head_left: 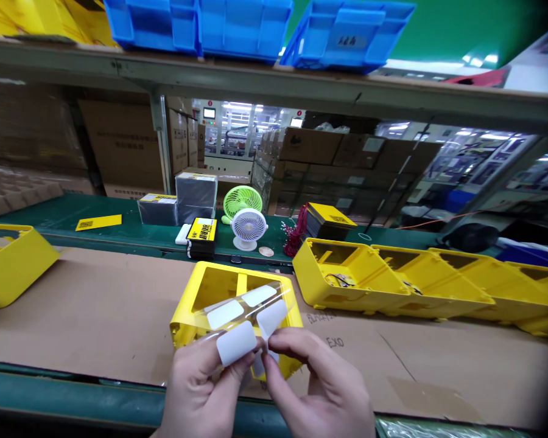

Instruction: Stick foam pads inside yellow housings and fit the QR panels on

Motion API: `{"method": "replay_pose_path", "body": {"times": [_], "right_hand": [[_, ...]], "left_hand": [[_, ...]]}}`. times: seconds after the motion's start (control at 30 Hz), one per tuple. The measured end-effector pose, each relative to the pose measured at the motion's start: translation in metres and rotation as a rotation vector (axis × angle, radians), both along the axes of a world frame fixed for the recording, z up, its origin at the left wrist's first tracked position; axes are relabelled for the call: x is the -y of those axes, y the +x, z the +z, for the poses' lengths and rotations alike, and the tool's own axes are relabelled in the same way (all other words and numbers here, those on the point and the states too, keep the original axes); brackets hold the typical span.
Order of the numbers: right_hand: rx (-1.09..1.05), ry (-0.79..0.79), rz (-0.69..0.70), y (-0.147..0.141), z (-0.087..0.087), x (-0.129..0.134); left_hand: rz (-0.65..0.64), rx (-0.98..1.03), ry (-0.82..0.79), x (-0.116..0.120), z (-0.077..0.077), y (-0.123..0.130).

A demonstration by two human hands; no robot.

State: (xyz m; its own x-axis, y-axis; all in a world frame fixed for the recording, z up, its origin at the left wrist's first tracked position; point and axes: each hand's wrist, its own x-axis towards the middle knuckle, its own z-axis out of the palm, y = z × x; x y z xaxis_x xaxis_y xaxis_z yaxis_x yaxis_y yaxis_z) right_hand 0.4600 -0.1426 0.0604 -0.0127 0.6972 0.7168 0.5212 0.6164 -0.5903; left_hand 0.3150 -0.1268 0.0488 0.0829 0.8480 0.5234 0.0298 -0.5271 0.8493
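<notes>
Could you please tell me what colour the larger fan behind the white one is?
Bright green fan, clearest in the head view.

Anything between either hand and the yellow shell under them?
Yes, the label strip: held in the left hand and right hand, it overlaps part of the shell in view. No other obstruction visible.

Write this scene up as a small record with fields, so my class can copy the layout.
Left hand: the left hand grips a clear label sheet
Right hand: the right hand pinches a white label
Beneath the sheet: yellow housing, open side up
Work surface: brown cardboard
To the right: row of yellow housings
Fans: green fan behind white fan
Upper shelf: blue bins
</notes>
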Motion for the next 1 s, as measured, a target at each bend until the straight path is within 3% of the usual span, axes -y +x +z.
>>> {"method": "replay_pose_path", "body": {"times": [0.17, 0.37, 0.6, 0.77, 0.9, 1.0], "right_hand": [[-0.07, -0.101, 0.056, 0.004, 0.0, -0.001], [-0.073, -0.12, 0.154, 0.008, 0.003, 0.0], [-0.068, -0.091, 0.157, 0.006, 0.004, 0.002], [-0.086, -0.068, 0.132, 0.004, -0.005, 0.004], [-0.039, -0.019, 0.154, 0.007, -0.004, 0.005], [0.176, 0.057, 0.205, 0.012, 0.003, 0.006]], "left_hand": [[0.148, -0.084, 0.082, 0.0, 0.0, 0.004], [0.027, 0.015, -0.164, 0.001, 0.005, 0.003], [0.012, -0.02, -0.083, 0.003, 0.01, 0.001], [0.105, -0.03, -0.049, 0.003, 0.009, 0.005], [0.047, 0.057, -0.192, 0.002, 0.013, 0.004], [-0.048, 0.159, -0.325, 0.001, 0.019, 0.0]]}}
